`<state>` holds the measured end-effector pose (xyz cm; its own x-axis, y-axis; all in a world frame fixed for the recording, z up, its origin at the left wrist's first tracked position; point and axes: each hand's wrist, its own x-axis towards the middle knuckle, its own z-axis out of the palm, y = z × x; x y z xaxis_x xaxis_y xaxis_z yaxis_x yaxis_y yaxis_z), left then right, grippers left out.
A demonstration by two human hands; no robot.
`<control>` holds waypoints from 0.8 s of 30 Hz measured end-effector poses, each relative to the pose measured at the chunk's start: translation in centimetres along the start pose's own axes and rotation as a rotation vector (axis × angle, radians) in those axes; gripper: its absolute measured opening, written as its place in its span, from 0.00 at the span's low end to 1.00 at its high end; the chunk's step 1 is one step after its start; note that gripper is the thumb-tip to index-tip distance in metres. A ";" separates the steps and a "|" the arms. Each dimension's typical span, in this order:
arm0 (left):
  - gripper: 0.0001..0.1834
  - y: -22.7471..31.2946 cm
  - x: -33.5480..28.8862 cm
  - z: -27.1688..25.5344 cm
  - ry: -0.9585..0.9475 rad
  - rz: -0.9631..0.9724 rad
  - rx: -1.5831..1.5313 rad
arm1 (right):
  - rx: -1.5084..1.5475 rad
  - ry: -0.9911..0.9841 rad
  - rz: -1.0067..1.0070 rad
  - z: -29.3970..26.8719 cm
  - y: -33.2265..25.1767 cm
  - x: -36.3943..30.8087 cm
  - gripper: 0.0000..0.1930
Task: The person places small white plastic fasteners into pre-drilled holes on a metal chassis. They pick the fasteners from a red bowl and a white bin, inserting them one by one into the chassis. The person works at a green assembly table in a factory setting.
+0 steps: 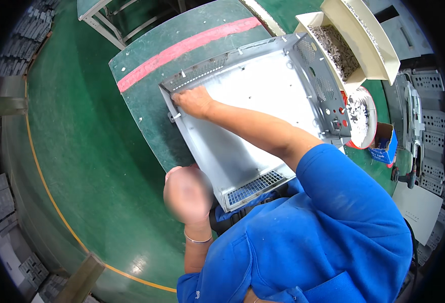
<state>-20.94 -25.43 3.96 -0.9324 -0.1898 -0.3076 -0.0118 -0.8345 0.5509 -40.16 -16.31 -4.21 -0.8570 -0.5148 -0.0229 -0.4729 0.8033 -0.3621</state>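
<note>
A shallow grey sheet-metal case [227,126], with vent holes and slots in its walls, lies open side up on the bench and partly over my lap. My right hand [194,102] reaches across it to the far left corner. Its fingers are bent together against the inside of the wall there; whatever they pinch is too small to make out. My left hand [188,194], with a bangle at the wrist, is up against the outside of the case's left wall near the close corner. It is blurred and its fingers are hidden. Small white pegs stand along the case's rims.
The case rests on a green bench top [154,108] with a red stripe [187,43]. Cream bins [356,76] of small grey parts stand at the far right. Below them are a round tub [366,113] of white bits and a blue box [386,151]. Perforated panels [432,123] are stacked right.
</note>
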 end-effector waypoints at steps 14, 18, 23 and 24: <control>0.14 0.9 0.0 -1.0 0.040 -0.085 -0.055 | 0.046 0.023 0.049 0.3 0.2 0.6 0.07; 0.14 0.7 -0.2 -0.3 0.008 -0.114 -0.025 | 0.090 -0.001 0.079 0.0 0.3 0.8 0.10; 0.18 1.0 -0.6 -0.9 -0.125 -0.161 -0.002 | 0.400 0.280 0.084 -1.4 0.2 -2.6 0.10; 0.18 0.9 -0.7 -1.1 -0.144 -0.167 -0.007 | 0.608 0.265 0.147 -2.3 -0.2 -3.8 0.09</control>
<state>-19.92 -26.65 3.79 -0.9597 0.0267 -0.2797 -0.1684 -0.8516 0.4964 -37.25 -13.80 -1.93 -0.9615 -0.2601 0.0886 -0.2143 0.5081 -0.8342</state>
